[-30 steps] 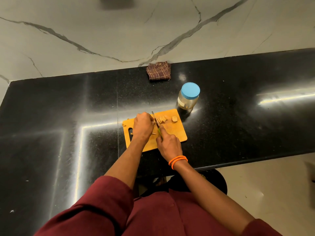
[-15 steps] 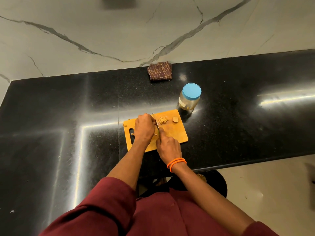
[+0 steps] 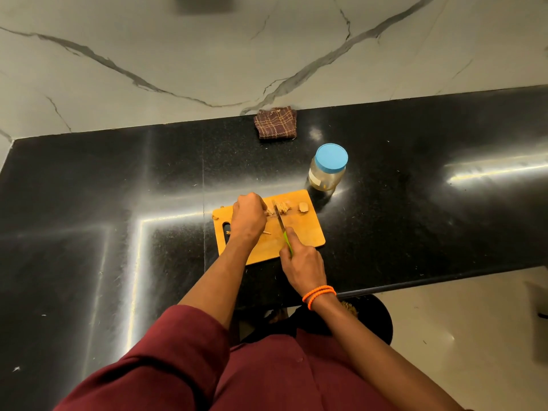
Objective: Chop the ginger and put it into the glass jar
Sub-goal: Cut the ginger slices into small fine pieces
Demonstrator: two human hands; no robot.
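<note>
Marble wall (image 3: pixel 207 54), grey-veined, fills the view's 12 o'clock. Black counter (image 3: pixel 118 188), polished, spans left to right under it, with bright light streaks. Person in maroon clothing at 6 o'clock, both forearms reaching to the board. Board (image 3: pixel 305 235), orange-yellow, rounded corners, handle slot at its 9 o'clock end, lies on the counter near the front edge. Cloth (image 3: pixel 276 122), brown plaid, folded, at the board's 12 o'clock, against the wall. Jar (image 3: pixel 327 170), clear glass, blue lid on, upright, just off the board's 1 o'clock corner. Left hand (image 3: pixel 248 221), fingers curled, pressing the ginger (image 3: pixel 274 209) at the board's far edge; the grip itself is hidden. Right hand (image 3: pixel 302 264), orange bands at the wrist, grips the green handle of the knife (image 3: pixel 280 222), blade pointing to 12 o'clock into the ginger. Cut slices beside the blade; one separate chunk (image 3: pixel 303 207) at their 3 o'clock.
</note>
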